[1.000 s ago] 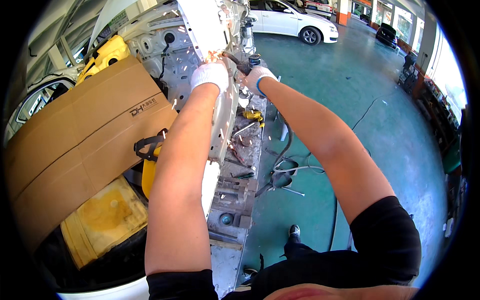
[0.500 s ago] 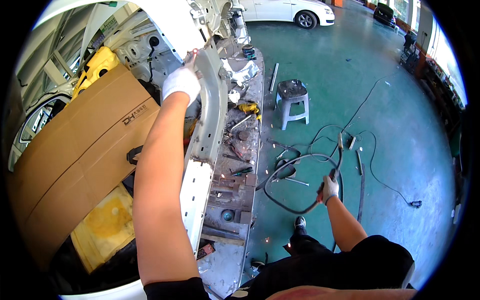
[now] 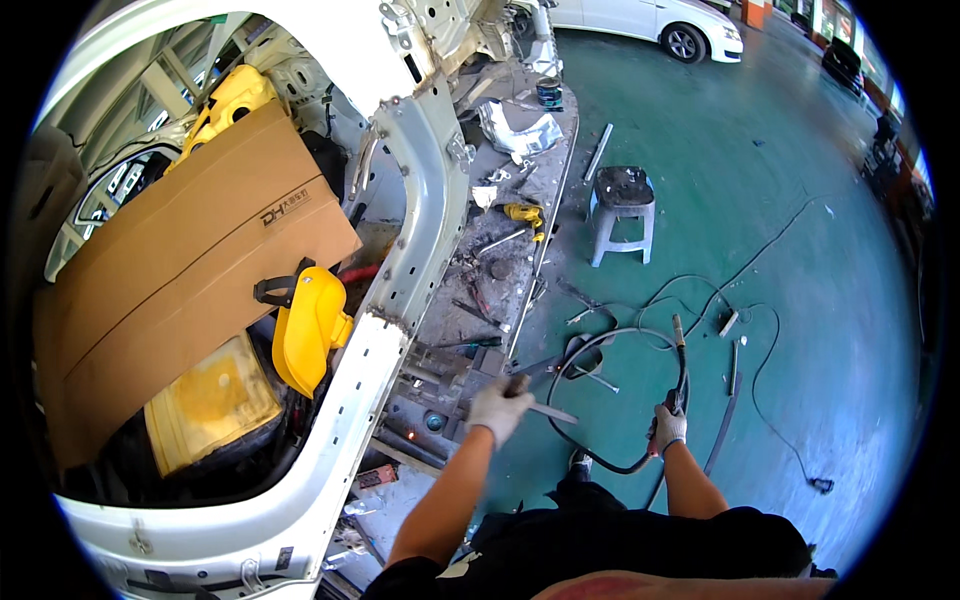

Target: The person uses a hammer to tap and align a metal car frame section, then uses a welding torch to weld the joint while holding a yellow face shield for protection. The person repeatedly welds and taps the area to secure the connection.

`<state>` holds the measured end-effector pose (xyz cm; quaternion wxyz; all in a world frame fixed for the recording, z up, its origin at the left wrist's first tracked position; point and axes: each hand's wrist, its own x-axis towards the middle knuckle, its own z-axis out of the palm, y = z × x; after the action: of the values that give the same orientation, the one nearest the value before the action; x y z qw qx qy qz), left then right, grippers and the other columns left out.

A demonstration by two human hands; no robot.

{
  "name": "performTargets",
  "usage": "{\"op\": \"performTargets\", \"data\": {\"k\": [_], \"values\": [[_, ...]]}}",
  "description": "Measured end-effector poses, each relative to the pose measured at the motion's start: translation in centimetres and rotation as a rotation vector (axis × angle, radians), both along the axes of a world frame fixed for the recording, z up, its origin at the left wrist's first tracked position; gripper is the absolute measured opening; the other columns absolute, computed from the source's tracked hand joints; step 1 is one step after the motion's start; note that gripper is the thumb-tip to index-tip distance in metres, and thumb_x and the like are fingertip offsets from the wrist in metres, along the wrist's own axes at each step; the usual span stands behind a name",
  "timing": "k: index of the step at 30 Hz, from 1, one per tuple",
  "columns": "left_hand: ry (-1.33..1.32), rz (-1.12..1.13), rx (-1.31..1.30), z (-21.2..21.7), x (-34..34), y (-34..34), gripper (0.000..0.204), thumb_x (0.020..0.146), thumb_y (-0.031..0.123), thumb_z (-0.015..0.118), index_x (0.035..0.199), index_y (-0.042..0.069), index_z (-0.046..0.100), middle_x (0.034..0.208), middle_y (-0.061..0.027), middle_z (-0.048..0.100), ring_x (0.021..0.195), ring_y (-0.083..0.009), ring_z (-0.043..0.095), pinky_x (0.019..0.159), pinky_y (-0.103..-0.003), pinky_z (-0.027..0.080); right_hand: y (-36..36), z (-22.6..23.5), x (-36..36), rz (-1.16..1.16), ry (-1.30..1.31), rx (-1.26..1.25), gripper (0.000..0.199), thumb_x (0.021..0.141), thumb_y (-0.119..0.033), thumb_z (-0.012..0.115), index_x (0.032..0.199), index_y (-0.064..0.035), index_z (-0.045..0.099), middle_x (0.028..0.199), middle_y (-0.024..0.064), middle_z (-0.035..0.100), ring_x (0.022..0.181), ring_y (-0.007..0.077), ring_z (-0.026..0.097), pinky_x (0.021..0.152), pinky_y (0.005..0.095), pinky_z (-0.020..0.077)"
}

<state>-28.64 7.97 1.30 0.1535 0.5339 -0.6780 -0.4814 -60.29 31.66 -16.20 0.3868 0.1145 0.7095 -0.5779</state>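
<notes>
My left hand [image 3: 497,410], in a whitish work glove, is closed around a flat grey metal tool [image 3: 556,413] above the bench edge. The fingers hide part of the tool, so its exact kind is unclear. Lower right, my gloved right hand [image 3: 670,428] grips a welding torch [image 3: 681,345] with its nozzle pointing away from me. Its thick black cable [image 3: 556,400] loops out over the floor. To the left stands a white car body frame [image 3: 345,385] with a bare grey pillar [image 3: 428,200]. A yellow welding mask [image 3: 308,330] rests inside the door opening.
A cardboard sheet [image 3: 190,270] covers much of the car opening, beside a yellow foam pad [image 3: 212,405]. Tools, including a yellow power tool [image 3: 524,213], litter the metal platform [image 3: 500,285]. A stool [image 3: 622,212], cords [image 3: 755,250] and metal strips lie around the green floor.
My left hand has come down and back from the pillar's upper end, where a red glow showed, to beside the platform edge. The mask, formerly behind my arm, is visible. My view has shifted.
</notes>
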Motion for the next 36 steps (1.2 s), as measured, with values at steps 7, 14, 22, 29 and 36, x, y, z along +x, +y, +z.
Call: {"op": "performTargets", "data": {"k": [7, 14, 22, 29, 36], "values": [[1.064, 0.358, -0.372, 23.3, 4.1, -7.0, 0.064, 0.091, 0.038, 0.083, 0.141, 0.004, 0.061, 0.104, -0.0104, 0.075, 0.098, -0.0212, 0.071, 0.093, -0.034, 0.055, 0.6, 0.4, -6.7, -0.095, 0.016, -0.061, 0.019, 0.091, -0.014, 0.068, 0.104, -0.0088, 0.056, 0.070, 0.0058, 0.056, 0.052, 0.0208, 0.055, 0.046, 0.0391, 0.0484], [1.671, 0.263, -0.038, 23.9, -3.5, -17.1, 0.027, 0.106, 0.037, 0.069, 0.107, 0.011, 0.063, 0.076, 0.0018, 0.056, 0.078, -0.0153, 0.058, 0.082, -0.035, 0.049, -2.5, 0.3, -8.0, -0.079, 0.026, 0.005, 0.019, 0.092, -0.018, 0.068, 0.103, -0.0073, 0.058, 0.071, 0.0060, 0.056, 0.054, 0.0224, 0.056, 0.047, 0.0417, 0.0488], [1.488, 0.588, 0.095, 19.1, -14.4, -25.0, 0.048, 0.103, 0.061, 0.065, 0.095, 0.015, 0.055, 0.065, 0.0045, 0.034, 0.054, -0.0118, 0.033, 0.055, -0.031, 0.030, -4.0, -1.4, -15.1, 0.006, 0.207, 0.080, 0.021, 0.090, -0.019, 0.070, 0.101, -0.0076, 0.056, 0.071, 0.0070, 0.056, 0.053, 0.0236, 0.056, 0.048, 0.0438, 0.0497], [1.581, 0.631, -0.079, 19.9, -18.8, -34.9, 0.051, 0.108, 0.060, 0.055, 0.105, 0.009, 0.053, 0.071, 0.0018, 0.039, 0.054, -0.0103, 0.036, 0.050, -0.030, 0.033, -10.6, 7.8, -16.6, -0.070, 0.212, 0.104, 0.021, 0.090, -0.018, 0.070, 0.101, -0.0045, 0.057, 0.070, 0.0080, 0.057, 0.051, 0.0238, 0.057, 0.046, 0.0419, 0.0519], [1.560, 0.727, -0.077, 19.2, -21.9, -38.8, 0.048, 0.110, 0.055, 0.051, 0.100, 0.009, 0.049, 0.072, 0.0013, 0.042, 0.054, -0.0090, 0.037, 0.047, -0.028, 0.031, -14.6, 9.4, -20.0, 0.007, 0.243, 0.062, 0.023, 0.091, -0.016, 0.069, 0.108, -0.0059, 0.058, 0.071, 0.0072, 0.058, 0.052, 0.0218, 0.057, 0.048, 0.0401, 0.0517]]}}
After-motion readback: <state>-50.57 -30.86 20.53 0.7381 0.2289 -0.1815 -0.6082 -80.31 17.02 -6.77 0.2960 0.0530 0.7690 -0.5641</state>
